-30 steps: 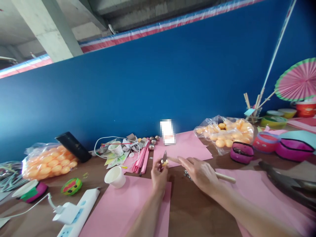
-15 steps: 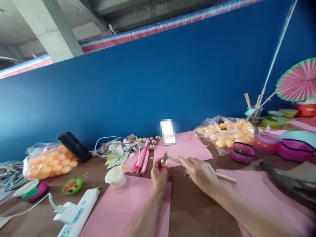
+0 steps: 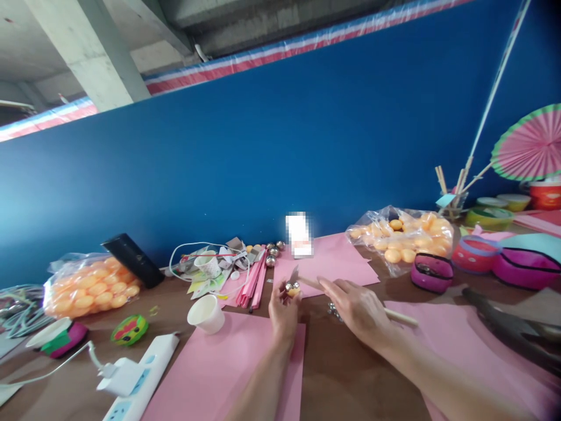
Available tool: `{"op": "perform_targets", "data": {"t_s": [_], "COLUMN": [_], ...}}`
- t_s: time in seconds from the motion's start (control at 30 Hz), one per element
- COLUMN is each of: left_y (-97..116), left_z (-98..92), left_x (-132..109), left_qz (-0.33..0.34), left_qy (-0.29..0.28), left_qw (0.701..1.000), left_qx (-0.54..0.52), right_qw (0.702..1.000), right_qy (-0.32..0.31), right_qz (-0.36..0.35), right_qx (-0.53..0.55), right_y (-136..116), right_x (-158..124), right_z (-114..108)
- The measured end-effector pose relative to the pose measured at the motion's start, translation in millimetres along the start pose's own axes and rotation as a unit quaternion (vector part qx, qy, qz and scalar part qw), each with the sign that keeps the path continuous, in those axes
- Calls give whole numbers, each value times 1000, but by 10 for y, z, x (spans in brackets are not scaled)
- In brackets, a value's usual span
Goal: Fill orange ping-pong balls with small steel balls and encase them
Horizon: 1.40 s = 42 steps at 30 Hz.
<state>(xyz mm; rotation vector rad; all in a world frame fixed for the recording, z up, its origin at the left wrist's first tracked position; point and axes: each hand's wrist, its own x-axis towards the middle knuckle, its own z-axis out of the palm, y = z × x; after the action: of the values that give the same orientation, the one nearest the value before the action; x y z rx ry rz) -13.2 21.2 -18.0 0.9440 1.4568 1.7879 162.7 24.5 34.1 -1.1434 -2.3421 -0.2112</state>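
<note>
My left hand [image 3: 284, 313] has its fingers closed around a small yellow-orange piece [image 3: 293, 291] with shiny silver balls against it; the fingers hide part of it. My right hand [image 3: 357, 307] is wrapped around the wooden handle of a small hammer [image 3: 401, 317]. The handle's back end sticks out behind my wrist. Its pointed dark metal head is right above the silver balls; whether it touches them I cannot tell. Several small metal bits [image 3: 333, 311] lie on the brown table beside my right hand.
A white paper cup [image 3: 205, 314] stands on pink paper [image 3: 219, 374] left of my hands. Left of it lies a power strip [image 3: 146, 371]. Bags of orange balls [image 3: 94, 289] [image 3: 407, 240] lie on both sides. Several silver balls [image 3: 272, 254] sit behind my left hand.
The hammer head has shifted slightly over the left hand, and more of the silver balls shows. Both hands keep nearly the same place and hold.
</note>
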Motion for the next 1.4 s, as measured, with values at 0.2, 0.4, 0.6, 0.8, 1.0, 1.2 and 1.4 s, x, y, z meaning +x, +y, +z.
{"op": "perform_targets", "data": {"t_s": [0.2,0.4,0.6,0.8,1.0,1.2,1.4], "left_y": [42,13,6,4,-35,-51,-45], "left_z": [5,5,9,3,-13,-15,-7], "left_x": [-7,-5,-9,1,27,26,15], "left_qz": [-9,-8,-2,-6,24,34,14], "left_qy": [2,0,-4,0,24,28,13], "left_qw": [1000,1000,1000,1000,998,997,999], "left_qx": [18,18,23,8,44,62,38], "right_qw": [1000,1000,999,1000,1000,999,998], "right_qy": [12,-15,28,-20,-25,-36,-54], "right_qz": [-2,5,15,0,7,11,13], "right_qx": [3,-15,0,-8,-6,-4,-10], "right_y": [9,2,58,20,3,-1,-16], "right_x": [-3,-2,-24,-15,-19,-11,-5], "right_z": [2,1,87,32,13,7,0]}}
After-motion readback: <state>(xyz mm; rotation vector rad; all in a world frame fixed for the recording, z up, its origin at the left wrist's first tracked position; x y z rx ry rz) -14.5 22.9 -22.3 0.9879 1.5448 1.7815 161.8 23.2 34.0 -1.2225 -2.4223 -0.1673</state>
